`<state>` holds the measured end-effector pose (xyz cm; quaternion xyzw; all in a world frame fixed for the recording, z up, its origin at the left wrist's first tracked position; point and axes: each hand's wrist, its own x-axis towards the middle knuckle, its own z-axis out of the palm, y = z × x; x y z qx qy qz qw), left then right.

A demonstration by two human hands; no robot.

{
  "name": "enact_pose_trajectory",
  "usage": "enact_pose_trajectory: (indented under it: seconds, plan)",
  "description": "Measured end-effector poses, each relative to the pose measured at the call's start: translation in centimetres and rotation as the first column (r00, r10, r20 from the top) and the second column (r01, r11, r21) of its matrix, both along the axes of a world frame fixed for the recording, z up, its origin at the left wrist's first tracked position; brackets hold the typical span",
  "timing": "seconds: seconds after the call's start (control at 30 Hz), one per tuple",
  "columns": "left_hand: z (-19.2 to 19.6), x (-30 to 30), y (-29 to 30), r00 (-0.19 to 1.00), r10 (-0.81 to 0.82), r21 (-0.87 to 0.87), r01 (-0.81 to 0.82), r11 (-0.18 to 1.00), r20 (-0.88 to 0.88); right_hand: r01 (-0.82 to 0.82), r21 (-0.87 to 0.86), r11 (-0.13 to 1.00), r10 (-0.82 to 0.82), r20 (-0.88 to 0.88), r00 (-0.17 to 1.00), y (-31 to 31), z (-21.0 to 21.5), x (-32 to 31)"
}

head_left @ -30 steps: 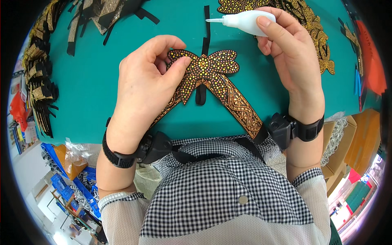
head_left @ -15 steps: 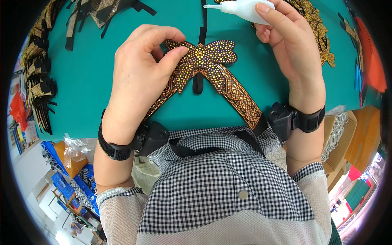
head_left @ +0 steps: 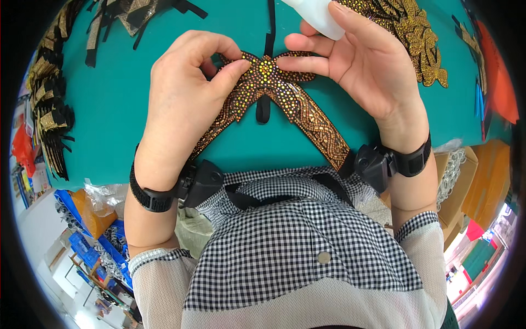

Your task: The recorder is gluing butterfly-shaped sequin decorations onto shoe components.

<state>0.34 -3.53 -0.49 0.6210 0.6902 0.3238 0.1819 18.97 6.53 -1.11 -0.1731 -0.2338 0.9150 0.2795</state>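
A butterfly-shaped piece (head_left: 267, 77), covered in gold and orange studs, sits at the join of two patterned, studded bands (head_left: 323, 134) that spread toward me in an upside-down V. Thumb and forefinger of my left hand (head_left: 183, 90) pinch its left wing. In my right hand (head_left: 375, 74) a white squeeze bottle (head_left: 315, 17) is held at the thumb, its tip out of the picture. Two fingers of that hand reach out onto the right wing and partly cover it. A black strip (head_left: 270, 24) runs up behind the butterfly, and a black loop (head_left: 263, 111) shows below it.
The table top is green (head_left: 126, 120). Black and gold strips (head_left: 52, 118) are stacked along its left side, with more strips (head_left: 134, 16) at the far left. Gold studded pieces (head_left: 419, 41) lie in a pile at the far right. A cardboard box (head_left: 457, 181) stands beside my right arm.
My right hand has come down and left, laying its fingers on the right wing, while the bottle has moved left and up. My left hand keeps its pinch and has barely shifted.
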Motion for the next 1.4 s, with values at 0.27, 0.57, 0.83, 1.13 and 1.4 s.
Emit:
enact_pose_trajectory:
  seconds: [0.27,0.57,0.83,1.13,1.4]
  plan:
    - [-0.2,0.0,0.0,0.999,0.000,0.020,-0.001,1.000,0.038,-0.043,0.122,0.992,0.051,-0.068,0.996,-0.4,-1.2,-0.3]
    - [-0.3,-0.2,-0.3,0.999,-0.006,0.133,0.013,0.991,-0.054,-0.078,0.231,0.970,0.062,0.076,0.995,-0.7,-0.9,-0.7]
    - [-0.2,0.5,-2.1,0.938,-0.275,0.164,0.311,0.936,-0.211,-0.055,0.202,0.978,0.040,0.080,0.996,-0.8,-1.0,-1.0]
    - [0.1,0.5,-2.0,0.912,-0.301,0.116,0.343,0.932,-0.281,0.258,0.109,0.960,-0.259,-0.010,0.966,0.7,0.1,-0.2]
    - [1.1,0.6,-1.6,0.869,-0.364,0.029,0.396,0.918,-0.336,0.393,0.178,0.902,-0.402,0.014,0.915,1.3,0.3,0.3]
